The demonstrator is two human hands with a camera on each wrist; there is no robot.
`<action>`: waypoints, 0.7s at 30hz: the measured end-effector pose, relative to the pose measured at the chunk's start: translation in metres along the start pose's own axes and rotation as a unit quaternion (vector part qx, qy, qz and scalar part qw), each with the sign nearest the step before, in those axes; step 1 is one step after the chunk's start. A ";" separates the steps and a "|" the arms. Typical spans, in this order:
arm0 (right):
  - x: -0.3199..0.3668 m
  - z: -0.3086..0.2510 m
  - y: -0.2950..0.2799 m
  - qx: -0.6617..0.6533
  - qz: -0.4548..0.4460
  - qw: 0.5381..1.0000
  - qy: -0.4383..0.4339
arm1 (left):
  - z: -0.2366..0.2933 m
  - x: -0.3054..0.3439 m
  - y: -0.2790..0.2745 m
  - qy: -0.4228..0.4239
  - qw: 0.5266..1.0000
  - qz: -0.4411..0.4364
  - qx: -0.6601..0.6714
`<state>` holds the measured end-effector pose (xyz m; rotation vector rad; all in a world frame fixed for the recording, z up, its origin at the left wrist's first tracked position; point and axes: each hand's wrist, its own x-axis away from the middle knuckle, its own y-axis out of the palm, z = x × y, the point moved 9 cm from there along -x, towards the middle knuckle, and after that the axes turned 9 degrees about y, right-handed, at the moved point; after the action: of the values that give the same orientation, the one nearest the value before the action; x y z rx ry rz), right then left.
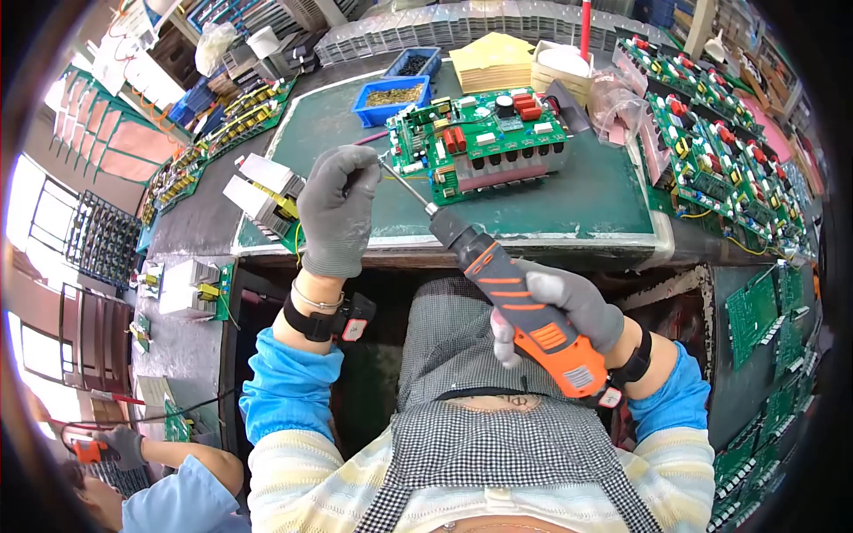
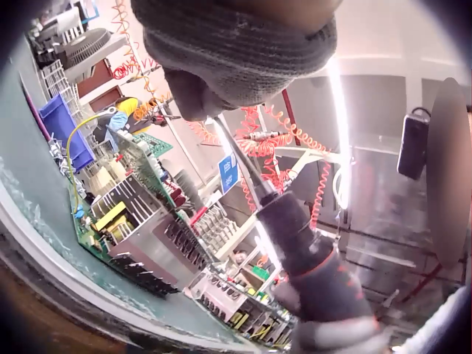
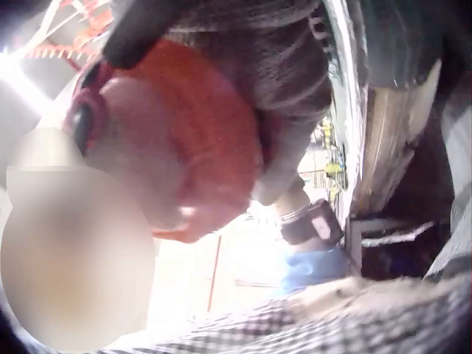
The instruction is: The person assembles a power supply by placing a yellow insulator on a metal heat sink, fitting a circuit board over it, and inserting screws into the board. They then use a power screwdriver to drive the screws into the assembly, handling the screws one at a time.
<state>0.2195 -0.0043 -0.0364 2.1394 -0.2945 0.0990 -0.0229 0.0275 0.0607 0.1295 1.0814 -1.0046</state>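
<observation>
My right hand (image 1: 577, 306), in a grey glove, grips an orange and black electric screwdriver (image 1: 533, 315) in front of my apron. Its long metal bit (image 1: 409, 186) slants up and left toward my gloved left hand (image 1: 336, 213). The left fingers are curled at the bit's tip and pinch there; whether a small screw sits between them I cannot tell. In the left wrist view the bit (image 2: 251, 162) runs up to those fingers. Just beyond the bit, a green circuit board (image 1: 484, 133) with red and white components and a metal heat sink lies on the green mat.
Blue bins (image 1: 391, 96) of small parts stand behind the board, beside yellow sheets (image 1: 491, 62). More circuit boards (image 1: 724, 142) fill the right side. A heat-sink assembly (image 1: 267, 191) lies left of my left hand. Another person's gloved hand (image 1: 123, 447) is at lower left.
</observation>
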 end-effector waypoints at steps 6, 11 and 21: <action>0.007 0.003 -0.002 0.001 -0.008 0.999 -0.032 | 0.012 -0.001 0.010 0.021 0.999 0.029 -0.012; 0.044 -0.011 -0.017 0.122 0.061 0.981 -0.141 | 0.014 0.009 0.046 -0.107 0.991 -0.063 0.048; 0.121 -0.020 -0.071 0.120 0.224 0.917 -0.309 | -0.047 0.052 0.131 -0.314 0.901 -0.299 -0.006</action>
<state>0.3552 0.0290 -0.0605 2.2576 -1.1966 -0.3020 0.0468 0.0962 -0.0512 -0.5435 0.5218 -1.4537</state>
